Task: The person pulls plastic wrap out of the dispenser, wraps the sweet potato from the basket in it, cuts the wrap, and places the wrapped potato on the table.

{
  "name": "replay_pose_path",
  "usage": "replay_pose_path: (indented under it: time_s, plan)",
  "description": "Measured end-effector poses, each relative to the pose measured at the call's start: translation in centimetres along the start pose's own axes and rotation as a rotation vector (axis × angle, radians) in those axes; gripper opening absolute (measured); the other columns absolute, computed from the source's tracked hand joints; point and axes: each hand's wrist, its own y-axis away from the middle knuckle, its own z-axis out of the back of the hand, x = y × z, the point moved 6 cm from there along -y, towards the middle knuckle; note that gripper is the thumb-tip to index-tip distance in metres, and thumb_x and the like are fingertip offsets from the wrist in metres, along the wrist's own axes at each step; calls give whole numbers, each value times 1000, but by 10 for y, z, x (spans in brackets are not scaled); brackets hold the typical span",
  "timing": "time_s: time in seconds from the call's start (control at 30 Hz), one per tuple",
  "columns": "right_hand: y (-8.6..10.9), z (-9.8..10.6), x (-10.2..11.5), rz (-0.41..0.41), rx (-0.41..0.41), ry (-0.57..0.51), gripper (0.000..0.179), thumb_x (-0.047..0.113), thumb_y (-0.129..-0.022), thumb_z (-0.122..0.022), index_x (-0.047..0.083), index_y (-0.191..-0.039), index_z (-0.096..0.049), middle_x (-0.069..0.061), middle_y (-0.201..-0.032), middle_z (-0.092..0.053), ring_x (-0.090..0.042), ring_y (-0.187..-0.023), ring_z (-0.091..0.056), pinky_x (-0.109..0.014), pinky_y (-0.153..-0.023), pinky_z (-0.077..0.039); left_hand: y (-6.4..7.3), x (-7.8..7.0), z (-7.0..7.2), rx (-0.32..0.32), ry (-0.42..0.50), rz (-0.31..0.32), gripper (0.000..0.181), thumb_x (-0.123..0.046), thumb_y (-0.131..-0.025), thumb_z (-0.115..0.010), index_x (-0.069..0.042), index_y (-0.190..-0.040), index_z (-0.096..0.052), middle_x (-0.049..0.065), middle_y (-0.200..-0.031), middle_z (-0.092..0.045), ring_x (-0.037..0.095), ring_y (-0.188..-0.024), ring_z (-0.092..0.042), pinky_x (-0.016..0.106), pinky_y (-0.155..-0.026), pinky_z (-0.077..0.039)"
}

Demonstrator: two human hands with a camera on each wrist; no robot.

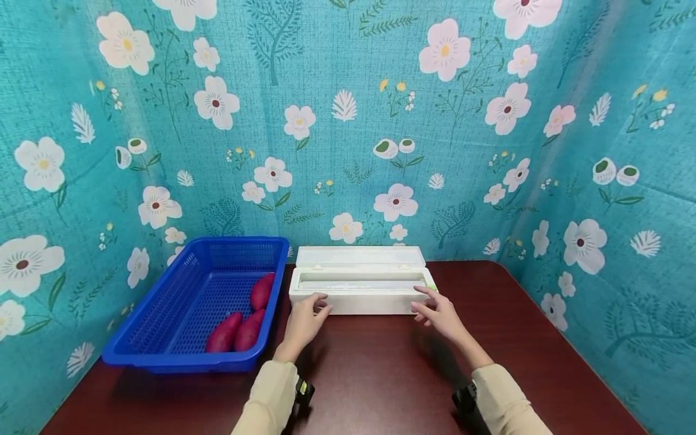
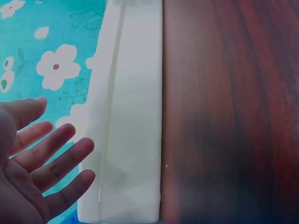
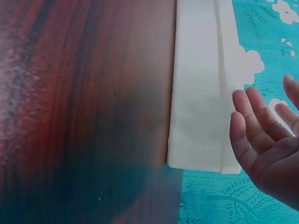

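A long white box [image 1: 370,304], shaped like a cling-film dispenser, lies across the table with its lid [image 1: 360,257] raised at the back. Inside its slot shows a pale, shiny roll [image 1: 361,285]. My left hand [image 1: 302,321] is at the front left corner of the box, fingers spread and relaxed, gripping nothing. At the right end my right hand [image 1: 441,315] mirrors it, fingertips overlapping the front edge in the head view. Both wrist views show loosely parted fingers beside the box's long front wall [image 2: 135,121].
On the left stands a blue plastic basket [image 1: 185,361] with several red-skinned sweet potatoes [image 1: 224,333] at its right side. The dark reddish wooden table [image 1: 375,380] runs back to a teal floral cloth [image 1: 348,151] hanging behind and on both sides.
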Motion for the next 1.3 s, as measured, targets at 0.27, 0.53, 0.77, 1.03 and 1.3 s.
replay_pose_path:
  time_s: [0.27, 0.53, 0.77, 1.03, 1.3]
  plan:
    - [-16, 2, -25, -63, -11, -25, 46, 5, -85, -59, -8, -126, -43, -24, -77, -63, -38, -59, -60, -45, -47, -48, -13, 17, 1, -42, 131, 144, 23, -7, -79, -66, 2, -98, -57, 16, -81, -66, 26, -69, -64, 36, -63, -51]
    - [-25, 6, -35, -106, -14, -13, 45, 7, -85, -59, -5, -126, -44, -23, -77, -63, -37, -58, -61, -40, -46, -49, -24, 35, 1, -41, 109, 271, 39, -12, -82, -64, 0, -116, -51, 9, -68, -65, 26, -52, -61, 29, -51, -46]
    - [-30, 6, -40, -150, 36, 32, 46, 11, -87, -58, -4, -128, -42, -22, -78, -64, -34, -58, -61, -39, -47, -48, -30, 40, 1, 19, -18, 367, 47, -20, -83, -62, -8, -126, -47, 1, -57, -61, 21, -43, -58, 37, -59, -46]
    - [-34, 4, -45, -193, 87, 62, 48, 14, -88, -57, -3, -129, -41, -19, -76, -64, -30, -54, -61, -38, -47, -48, -33, 47, -1, 88, -52, 437, 49, -24, -88, -56, -11, -133, -43, 1, -53, -60, 11, -32, -50, 38, -64, -46]
    - [-39, 4, -49, -213, 134, 67, 49, 18, -89, -56, -4, -129, -41, -20, -78, -65, -29, -55, -62, -35, -47, -49, -34, 54, -5, 125, 57, 504, 40, -24, -89, -54, -7, -125, -52, 9, -59, -63, 13, -35, -52, 28, -42, -43]
